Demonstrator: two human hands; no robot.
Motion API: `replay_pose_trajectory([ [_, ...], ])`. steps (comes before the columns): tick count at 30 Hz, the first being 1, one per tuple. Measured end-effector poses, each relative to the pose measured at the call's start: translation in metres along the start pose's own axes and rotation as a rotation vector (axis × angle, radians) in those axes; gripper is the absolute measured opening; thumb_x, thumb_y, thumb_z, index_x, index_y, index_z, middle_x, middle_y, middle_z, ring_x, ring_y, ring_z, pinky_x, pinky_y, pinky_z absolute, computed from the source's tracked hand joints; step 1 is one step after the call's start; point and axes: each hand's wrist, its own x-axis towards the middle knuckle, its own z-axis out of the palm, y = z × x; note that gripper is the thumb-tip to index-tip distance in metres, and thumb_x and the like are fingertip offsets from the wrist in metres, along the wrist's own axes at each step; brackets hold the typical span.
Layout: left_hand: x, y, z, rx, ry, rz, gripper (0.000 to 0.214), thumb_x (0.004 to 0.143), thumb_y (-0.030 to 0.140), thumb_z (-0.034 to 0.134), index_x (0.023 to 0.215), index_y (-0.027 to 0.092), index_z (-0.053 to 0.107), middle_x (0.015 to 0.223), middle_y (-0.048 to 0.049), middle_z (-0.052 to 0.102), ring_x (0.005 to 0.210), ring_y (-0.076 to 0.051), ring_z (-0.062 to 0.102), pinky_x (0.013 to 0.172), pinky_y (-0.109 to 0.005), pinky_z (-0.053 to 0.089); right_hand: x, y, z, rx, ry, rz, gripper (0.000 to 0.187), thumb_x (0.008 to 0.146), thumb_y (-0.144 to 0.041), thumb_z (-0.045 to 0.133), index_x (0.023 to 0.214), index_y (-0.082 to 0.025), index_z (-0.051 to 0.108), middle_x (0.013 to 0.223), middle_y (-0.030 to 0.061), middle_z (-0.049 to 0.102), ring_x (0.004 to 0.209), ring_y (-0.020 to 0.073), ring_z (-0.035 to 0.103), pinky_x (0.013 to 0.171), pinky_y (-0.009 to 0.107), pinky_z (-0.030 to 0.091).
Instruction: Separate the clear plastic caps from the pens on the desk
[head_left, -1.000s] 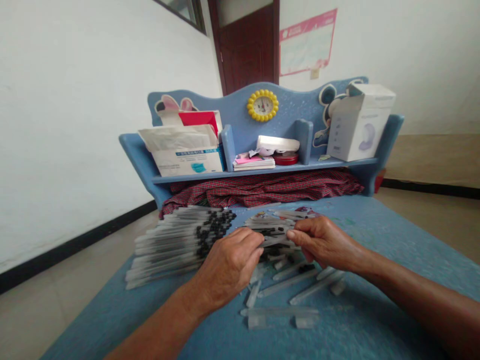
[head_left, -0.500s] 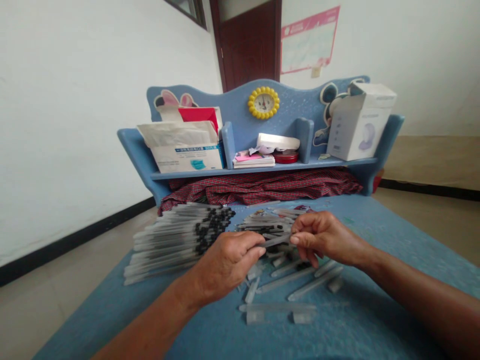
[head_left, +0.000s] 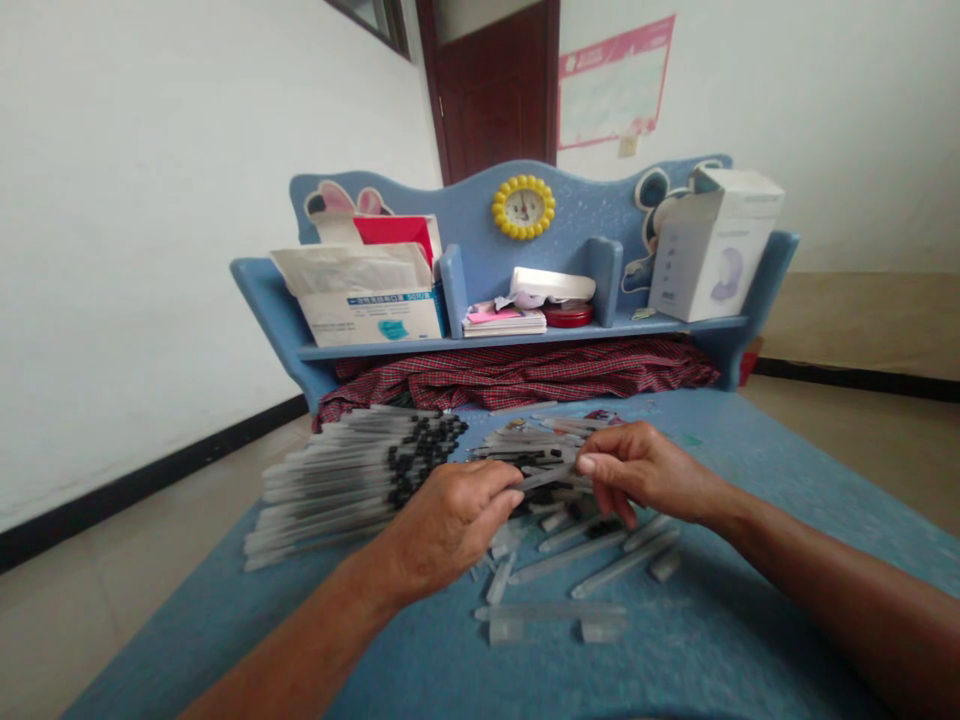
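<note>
Between finger and thumb, my left hand [head_left: 459, 512] grips the left end of a translucent pen barrel [head_left: 546, 479]. My right hand [head_left: 645, 468] pinches at the barrel's other end, where its fingertips partly cover it. The barrel slants up slightly to the right, above a scatter of parts. Below the hands lie loose clear pen barrels [head_left: 568, 556] and short clear caps [head_left: 602, 630]. Behind the held barrel are more barrels and small black parts [head_left: 536, 456]. Left of my left hand, many pens with black ends [head_left: 330, 485] are stacked in a heap.
At the back of the blue table [head_left: 735, 630] rises a blue shelf [head_left: 517, 345]. It carries a mask box [head_left: 375, 310], a white carton [head_left: 716, 250], a stack of papers [head_left: 504, 322] and a red round tin [head_left: 568, 315]. A red checked cloth [head_left: 517, 374] is bunched beneath.
Both hands keep hold of the barrel. The right hand's fingers have shifted a little at its end. The whole view has moved slightly.
</note>
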Motion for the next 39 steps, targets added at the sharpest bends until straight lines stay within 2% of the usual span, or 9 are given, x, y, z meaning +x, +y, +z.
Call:
replay_pose_trajectory([
  [4,0.0001,-0.0012,0.0003,-0.001,-0.032,-0.006,0.019,0.090,0.018,0.043,0.093,0.013,0.061,0.079,-0.0037,0.064,0.073,-0.015,0.061,0.066,-0.023,0.044,0.0004,-0.0001,0.0007,-0.009,0.014,0.014,0.040,0.082,-0.052,0.050,0.062,-0.017,0.047,0.045,-0.0030,0.055,0.030,0.0054,0.044,0.029,0.015,0.029],
  [11,-0.0007,-0.0039,0.0018,0.010,-0.053,-0.017,0.019,0.090,0.018,0.043,0.092,0.013,0.061,0.078,-0.0036,0.064,0.072,-0.015,0.060,0.065,-0.024,0.043,0.0006,0.0014,0.0013,0.100,-0.024,0.019,0.033,0.075,-0.041,0.064,0.090,-0.019,0.045,0.051,-0.0072,0.056,0.034,0.0067,0.046,0.033,0.016,0.038],
  [16,-0.0012,-0.0051,0.0035,0.024,-0.050,-0.005,0.019,0.090,0.018,0.043,0.092,0.013,0.061,0.080,-0.0043,0.064,0.074,-0.016,0.061,0.067,-0.024,0.044,0.0009,0.0017,0.0043,-0.089,0.026,0.027,0.038,0.086,-0.046,0.046,0.063,-0.016,0.044,0.044,-0.0035,0.051,0.029,0.0042,0.041,0.028,0.014,0.026],
  [19,-0.0017,-0.0060,0.0038,0.031,-0.050,0.003,0.019,0.090,0.018,0.043,0.093,0.013,0.061,0.081,-0.0050,0.065,0.075,-0.016,0.062,0.069,-0.025,0.045,0.0004,0.0003,0.0037,0.036,-0.011,0.038,0.028,0.079,-0.042,0.058,0.077,-0.017,0.046,0.047,-0.0054,0.054,0.030,0.0049,0.041,0.029,0.014,0.030],
  [23,-0.0015,-0.0052,0.0030,0.027,-0.047,0.001,0.018,0.089,0.017,0.044,0.092,0.012,0.061,0.080,-0.0048,0.065,0.074,-0.016,0.062,0.067,-0.024,0.045,0.0000,-0.0007,0.0027,0.055,-0.028,0.038,0.036,0.076,-0.042,0.063,0.096,-0.020,0.044,0.049,-0.0082,0.054,0.032,0.0064,0.043,0.030,0.015,0.034],
  [28,-0.0006,-0.0033,0.0031,0.028,-0.064,-0.003,0.019,0.089,0.018,0.044,0.093,0.012,0.062,0.083,-0.0057,0.066,0.077,-0.017,0.063,0.070,-0.026,0.046,0.0012,0.0020,0.0050,-0.064,-0.010,0.051,0.037,0.084,-0.049,0.049,0.066,-0.017,0.045,0.043,-0.0047,0.051,0.028,0.0044,0.040,0.028,0.014,0.027],
  [32,-0.0013,-0.0047,0.0038,0.022,-0.074,-0.021,0.019,0.089,0.018,0.043,0.093,0.013,0.061,0.083,-0.0056,0.066,0.077,-0.017,0.063,0.070,-0.026,0.046,0.0009,0.0020,0.0037,0.070,-0.045,0.060,0.036,0.074,-0.043,0.065,0.092,-0.018,0.045,0.049,-0.0079,0.054,0.030,0.0053,0.041,0.030,0.015,0.034],
  [34,-0.0018,-0.0060,0.0043,0.018,-0.080,-0.029,0.020,0.090,0.018,0.043,0.093,0.013,0.061,0.082,-0.0055,0.066,0.076,-0.017,0.063,0.069,-0.025,0.046,0.0006,0.0012,0.0032,0.038,-0.046,0.063,0.038,0.076,-0.044,0.062,0.098,-0.018,0.045,0.049,-0.0080,0.054,0.030,0.0056,0.042,0.030,0.015,0.033],
  [39,-0.0009,-0.0052,0.0035,-0.009,-0.120,-0.052,0.022,0.090,0.021,0.041,0.094,0.014,0.061,0.083,-0.0051,0.065,0.078,-0.016,0.062,0.070,-0.024,0.044,0.0008,0.0001,0.0057,-0.080,-0.004,0.075,0.035,0.083,-0.047,0.049,0.065,-0.017,0.046,0.042,-0.0052,0.050,0.028,0.0044,0.039,0.028,0.014,0.026],
])
